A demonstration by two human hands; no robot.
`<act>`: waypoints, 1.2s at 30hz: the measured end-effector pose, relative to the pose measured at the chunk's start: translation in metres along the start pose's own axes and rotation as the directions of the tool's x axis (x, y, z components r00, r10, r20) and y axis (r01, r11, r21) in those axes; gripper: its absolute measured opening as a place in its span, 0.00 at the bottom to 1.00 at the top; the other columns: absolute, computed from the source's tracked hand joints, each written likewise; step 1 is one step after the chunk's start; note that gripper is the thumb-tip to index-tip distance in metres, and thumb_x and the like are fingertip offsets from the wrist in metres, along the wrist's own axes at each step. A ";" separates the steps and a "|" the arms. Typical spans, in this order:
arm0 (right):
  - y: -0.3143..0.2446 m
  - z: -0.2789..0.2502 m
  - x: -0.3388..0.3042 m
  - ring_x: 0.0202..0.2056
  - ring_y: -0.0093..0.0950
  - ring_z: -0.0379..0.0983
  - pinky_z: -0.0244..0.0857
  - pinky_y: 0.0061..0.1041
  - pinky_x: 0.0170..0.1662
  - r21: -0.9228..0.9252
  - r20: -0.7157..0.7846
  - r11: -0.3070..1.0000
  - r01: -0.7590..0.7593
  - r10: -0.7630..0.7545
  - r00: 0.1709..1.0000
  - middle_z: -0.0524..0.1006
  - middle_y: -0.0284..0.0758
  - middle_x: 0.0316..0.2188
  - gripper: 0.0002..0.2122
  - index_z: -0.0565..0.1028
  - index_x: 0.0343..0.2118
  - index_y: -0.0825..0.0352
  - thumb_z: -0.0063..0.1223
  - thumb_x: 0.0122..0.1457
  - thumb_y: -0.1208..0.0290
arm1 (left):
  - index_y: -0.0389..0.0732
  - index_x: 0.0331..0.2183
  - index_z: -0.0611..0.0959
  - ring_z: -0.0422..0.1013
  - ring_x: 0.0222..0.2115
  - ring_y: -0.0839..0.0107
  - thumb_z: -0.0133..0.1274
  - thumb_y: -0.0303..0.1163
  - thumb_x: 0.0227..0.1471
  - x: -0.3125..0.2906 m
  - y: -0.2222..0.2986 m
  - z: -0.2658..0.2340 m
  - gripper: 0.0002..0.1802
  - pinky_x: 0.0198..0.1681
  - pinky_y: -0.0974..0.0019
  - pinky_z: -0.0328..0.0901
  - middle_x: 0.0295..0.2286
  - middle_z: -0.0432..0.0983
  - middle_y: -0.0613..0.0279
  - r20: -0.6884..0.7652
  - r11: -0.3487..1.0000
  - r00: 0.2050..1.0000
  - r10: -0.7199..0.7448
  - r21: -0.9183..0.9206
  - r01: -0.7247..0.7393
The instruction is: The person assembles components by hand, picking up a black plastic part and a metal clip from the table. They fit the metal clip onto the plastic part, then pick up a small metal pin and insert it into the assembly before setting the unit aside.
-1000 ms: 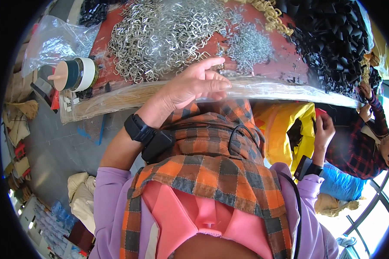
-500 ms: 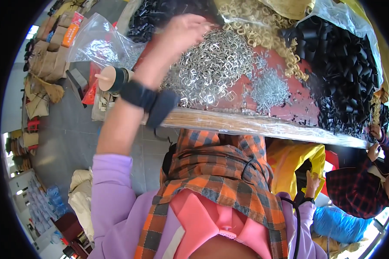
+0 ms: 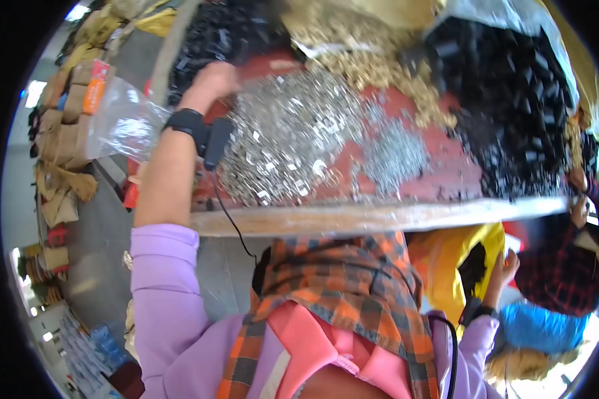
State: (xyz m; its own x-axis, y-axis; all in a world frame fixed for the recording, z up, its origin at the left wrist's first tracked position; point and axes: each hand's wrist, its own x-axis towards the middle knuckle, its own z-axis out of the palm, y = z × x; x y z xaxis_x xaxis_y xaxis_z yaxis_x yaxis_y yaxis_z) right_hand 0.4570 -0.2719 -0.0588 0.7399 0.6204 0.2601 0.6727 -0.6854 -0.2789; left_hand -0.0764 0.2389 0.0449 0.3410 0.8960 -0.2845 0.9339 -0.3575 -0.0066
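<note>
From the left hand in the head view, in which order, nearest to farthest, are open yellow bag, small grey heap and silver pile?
1. Silver pile: just right of the left hand.
2. Small grey heap: farther right.
3. Open yellow bag: lower right, off the table.

Silvery pieces (image 3: 283, 143), orange-grey checked apron (image 3: 353, 282)

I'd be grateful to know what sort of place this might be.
It looks like a small-parts workshop, though I can't be certain: heaps of shiny metal pieces and black parts lie on a red tabletop, and another person is at the same table.
</note>
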 end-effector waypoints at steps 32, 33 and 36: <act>-0.005 0.044 -0.016 0.24 0.33 0.64 0.59 0.30 0.29 -0.044 0.054 0.986 0.160 -0.158 0.986 0.67 0.38 0.21 0.08 0.69 0.26 0.69 0.48 0.39 0.75 | 0.40 0.34 0.73 0.66 0.34 0.54 0.47 0.31 0.33 0.039 -0.031 -0.037 0.18 0.38 0.61 0.61 0.31 0.69 0.48 -0.008 0.995 0.995 0.095 0.026 -0.095; -0.004 0.039 -0.018 0.25 0.33 0.64 0.60 0.30 0.29 -0.030 0.048 0.993 0.110 -0.109 0.993 0.67 0.39 0.22 0.08 0.70 0.26 0.69 0.48 0.40 0.74 | 0.39 0.32 0.74 0.66 0.32 0.54 0.47 0.31 0.34 0.031 -0.017 -0.042 0.16 0.36 0.60 0.62 0.29 0.70 0.48 -0.106 0.992 0.992 0.064 0.111 -0.053; -0.015 0.026 -0.016 0.27 0.33 0.66 0.60 0.29 0.31 0.040 -0.045 0.990 0.132 -0.130 0.990 0.69 0.38 0.24 0.07 0.71 0.27 0.69 0.48 0.42 0.75 | 0.37 0.29 0.74 0.67 0.30 0.53 0.46 0.33 0.37 0.011 -0.010 -0.053 0.13 0.33 0.56 0.62 0.26 0.70 0.48 -0.367 0.989 0.928 0.058 0.146 -0.004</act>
State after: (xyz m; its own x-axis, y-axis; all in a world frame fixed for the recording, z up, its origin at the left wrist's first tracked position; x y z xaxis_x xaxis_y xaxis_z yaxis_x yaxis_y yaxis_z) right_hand 0.4350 -0.2616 -0.0829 0.6449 0.6868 0.3353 0.7643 -0.5814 -0.2790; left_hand -0.0761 0.2662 0.0925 0.4103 0.9078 0.0875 0.9067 -0.3958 -0.1456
